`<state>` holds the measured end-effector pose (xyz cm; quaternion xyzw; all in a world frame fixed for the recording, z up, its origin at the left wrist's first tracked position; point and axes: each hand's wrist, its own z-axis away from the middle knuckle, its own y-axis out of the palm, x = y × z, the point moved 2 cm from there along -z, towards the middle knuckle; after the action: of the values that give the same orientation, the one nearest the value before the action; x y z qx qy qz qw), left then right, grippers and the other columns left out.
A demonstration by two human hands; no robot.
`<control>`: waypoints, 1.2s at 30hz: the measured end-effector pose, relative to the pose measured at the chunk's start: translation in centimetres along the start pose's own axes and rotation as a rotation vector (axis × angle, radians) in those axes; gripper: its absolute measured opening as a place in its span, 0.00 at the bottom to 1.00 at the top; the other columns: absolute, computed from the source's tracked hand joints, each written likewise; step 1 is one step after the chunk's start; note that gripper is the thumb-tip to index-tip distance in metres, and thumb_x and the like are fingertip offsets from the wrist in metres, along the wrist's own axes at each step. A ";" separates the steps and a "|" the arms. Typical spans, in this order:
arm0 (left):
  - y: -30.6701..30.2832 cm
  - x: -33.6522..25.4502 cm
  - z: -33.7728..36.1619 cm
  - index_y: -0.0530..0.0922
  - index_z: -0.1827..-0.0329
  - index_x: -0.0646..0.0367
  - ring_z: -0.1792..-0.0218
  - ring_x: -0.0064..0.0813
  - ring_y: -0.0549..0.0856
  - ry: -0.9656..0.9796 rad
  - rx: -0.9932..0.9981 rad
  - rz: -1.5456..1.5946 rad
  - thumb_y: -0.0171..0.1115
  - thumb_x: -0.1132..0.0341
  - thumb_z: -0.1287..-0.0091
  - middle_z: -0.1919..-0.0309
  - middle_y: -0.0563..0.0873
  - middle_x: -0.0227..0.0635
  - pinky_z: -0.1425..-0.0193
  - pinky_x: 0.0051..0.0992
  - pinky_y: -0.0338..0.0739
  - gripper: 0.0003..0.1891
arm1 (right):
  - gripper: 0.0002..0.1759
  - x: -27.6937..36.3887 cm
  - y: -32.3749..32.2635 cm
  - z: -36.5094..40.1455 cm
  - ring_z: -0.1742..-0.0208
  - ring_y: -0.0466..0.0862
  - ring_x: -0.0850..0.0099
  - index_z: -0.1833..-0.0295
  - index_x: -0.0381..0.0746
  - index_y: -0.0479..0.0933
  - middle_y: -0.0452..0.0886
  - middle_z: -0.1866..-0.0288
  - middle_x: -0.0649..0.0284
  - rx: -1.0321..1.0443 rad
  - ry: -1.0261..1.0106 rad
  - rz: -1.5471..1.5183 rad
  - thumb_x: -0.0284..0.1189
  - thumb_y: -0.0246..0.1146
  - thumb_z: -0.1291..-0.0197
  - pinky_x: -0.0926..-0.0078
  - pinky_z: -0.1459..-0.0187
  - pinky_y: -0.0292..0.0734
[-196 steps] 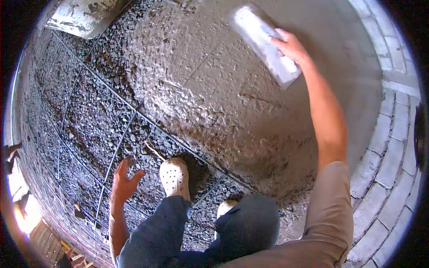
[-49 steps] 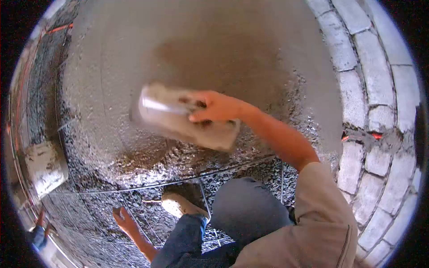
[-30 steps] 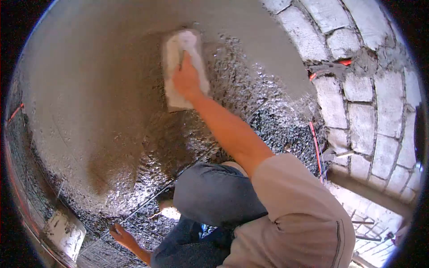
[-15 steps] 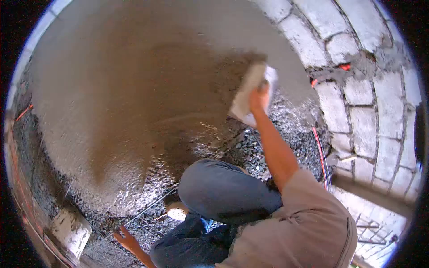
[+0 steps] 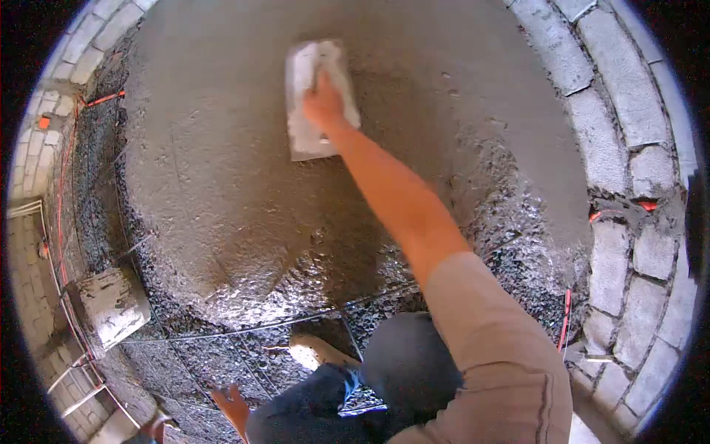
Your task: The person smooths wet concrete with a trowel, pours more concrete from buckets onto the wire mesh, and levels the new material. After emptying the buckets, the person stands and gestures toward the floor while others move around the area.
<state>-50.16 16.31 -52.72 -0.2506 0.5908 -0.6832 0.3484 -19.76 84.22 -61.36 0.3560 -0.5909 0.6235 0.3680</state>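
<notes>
My right hand [image 5: 323, 106] is closed around the handle of a flat rectangular float [image 5: 302, 137], which lies on wet grey concrete [image 5: 244, 170] near the upper middle. The arm reaches across from the lower right. Low in the view, my left hand [image 5: 232, 406] has its fingers spread and holds nothing, beside my bent leg and above dark gravel with thin rods. A shoe [image 5: 318, 351] shows at the concrete's near edge.
Block walls [image 5: 606, 140] curve along the right and far left. A mortar-smeared board or container [image 5: 114, 305] sits at the left. Steel rods [image 5: 244, 333] cross the gravel. Orange pieces [image 5: 106, 99] mark the edges. Part of another hand or foot, unclear, shows at bottom left.
My right hand has moved the float left and away from my body across the concrete. The view has shifted, showing more of the left wall and gravel. My left hand remains low and empty.
</notes>
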 end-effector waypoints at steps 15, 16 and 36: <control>-0.1 6.3 0.7 0.63 0.35 0.60 0.40 0.50 0.71 -0.110 0.094 -0.200 0.60 0.51 0.36 0.41 0.72 0.55 0.39 0.48 0.65 0.32 | 0.35 -6.3 -13.0 -7.0 0.50 0.80 0.51 0.30 0.37 0.52 0.79 0.53 0.44 -0.440 0.219 0.241 0.30 0.55 0.43 0.59 0.49 0.74; -0.2 6.0 -0.3 0.62 0.34 0.60 0.40 0.50 0.71 -0.090 0.096 -0.212 0.60 0.50 0.36 0.41 0.72 0.54 0.40 0.49 0.65 0.33 | 0.35 -7.9 -14.1 -7.3 0.50 0.80 0.51 0.30 0.37 0.52 0.79 0.53 0.44 -0.457 0.229 0.246 0.30 0.55 0.43 0.59 0.49 0.74; 2.0 2.8 -16.2 0.56 0.27 0.45 0.37 0.50 0.70 0.396 0.023 -0.527 0.62 0.44 0.40 0.37 0.69 0.54 0.41 0.59 0.65 0.40 | 0.36 -13.7 -26.3 13.9 0.51 0.79 0.43 0.26 0.44 0.49 0.80 0.53 0.42 -0.700 0.683 0.309 0.36 0.50 0.41 0.51 0.48 0.72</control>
<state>-63.84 24.26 -57.70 -0.2534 0.5539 -0.7920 0.0407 9.98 70.66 -60.27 -0.1044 -0.6560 0.5160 0.5408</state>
